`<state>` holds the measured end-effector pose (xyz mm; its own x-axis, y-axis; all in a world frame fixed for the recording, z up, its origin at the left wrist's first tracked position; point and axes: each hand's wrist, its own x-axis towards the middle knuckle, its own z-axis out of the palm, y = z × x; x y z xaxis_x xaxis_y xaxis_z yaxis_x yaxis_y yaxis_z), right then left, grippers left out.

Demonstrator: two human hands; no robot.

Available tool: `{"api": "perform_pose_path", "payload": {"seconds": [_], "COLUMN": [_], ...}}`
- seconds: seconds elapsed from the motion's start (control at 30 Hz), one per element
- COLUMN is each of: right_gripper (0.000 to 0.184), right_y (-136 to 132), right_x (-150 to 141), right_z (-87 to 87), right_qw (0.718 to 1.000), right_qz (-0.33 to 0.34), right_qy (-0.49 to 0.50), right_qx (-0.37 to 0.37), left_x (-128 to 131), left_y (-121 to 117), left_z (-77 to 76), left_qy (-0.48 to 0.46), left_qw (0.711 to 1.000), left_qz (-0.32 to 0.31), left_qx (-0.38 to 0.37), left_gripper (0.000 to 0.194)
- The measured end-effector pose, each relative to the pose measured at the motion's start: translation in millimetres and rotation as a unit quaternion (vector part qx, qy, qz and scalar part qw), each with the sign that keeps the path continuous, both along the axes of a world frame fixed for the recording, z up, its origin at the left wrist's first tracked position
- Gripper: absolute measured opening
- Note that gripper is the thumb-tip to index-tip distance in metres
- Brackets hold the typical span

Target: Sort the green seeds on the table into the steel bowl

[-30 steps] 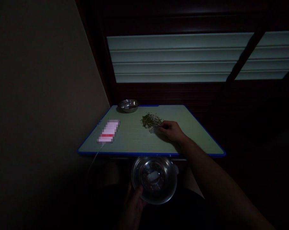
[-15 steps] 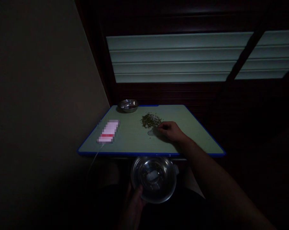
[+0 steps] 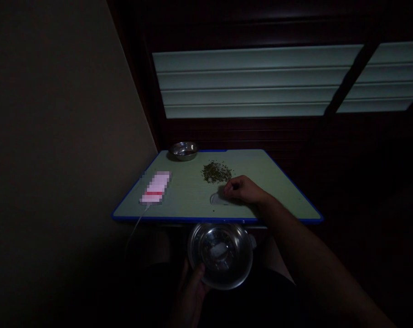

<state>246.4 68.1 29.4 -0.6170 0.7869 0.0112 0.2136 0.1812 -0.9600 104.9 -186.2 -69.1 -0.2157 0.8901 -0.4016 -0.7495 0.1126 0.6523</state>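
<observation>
Right hand (image 3: 242, 189) slid a bit toward the near edge of the table (image 3: 189, 205), fingers pinching that clear flat piece (image 3: 216, 198) near the greenish pile (image 3: 216, 172), left hand (image 3: 193, 291) gripping the steel bowl (image 3: 240, 266), phone (image 3: 157, 184) too pixelated to read.

Remotely, I have my left grip (image 3: 193, 290) on a round, shiny metal bowl (image 3: 232, 273) by the pale-green, blue-edged counter (image 3: 188, 196), my right grip (image 3: 244, 189) pinching a small translucent piece (image 3: 215, 198) near dark-green flakes (image 3: 215, 173).
</observation>
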Motion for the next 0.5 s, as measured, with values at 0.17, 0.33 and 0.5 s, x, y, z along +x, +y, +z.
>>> {"api": "perform_pose_path", "payload": {"seconds": [0.17, 0.33, 0.5], "right_gripper": [0.026, 0.030, 0.034], "right_y": [-3.4, -3.0, -4.3], "right_x": [2.9, 0.7, -4.0], "right_z": [3.9, 1.9, -3.0], "right_qw": [0.998, 0.999, 0.997], "right_qz": [0.049, 0.037, 0.068], "right_qy": [-0.032, -0.025, -0.028], "right_qx": [-0.022, -0.019, -0.008], "left_x": [0.5, 1.0, 1.4], "left_y": [1.5, 2.6, 1.4], "left_z": [1.6, 3.2, 1.1], "left_qy": [0.000, -0.006, 0.003], "left_qw": [1.000, 1.000, 1.000], "left_qz": [0.007, 0.008, 0.011], "left_qx": [-0.014, -0.011, -0.006], "left_gripper": [0.079, 0.084, 0.080]}}
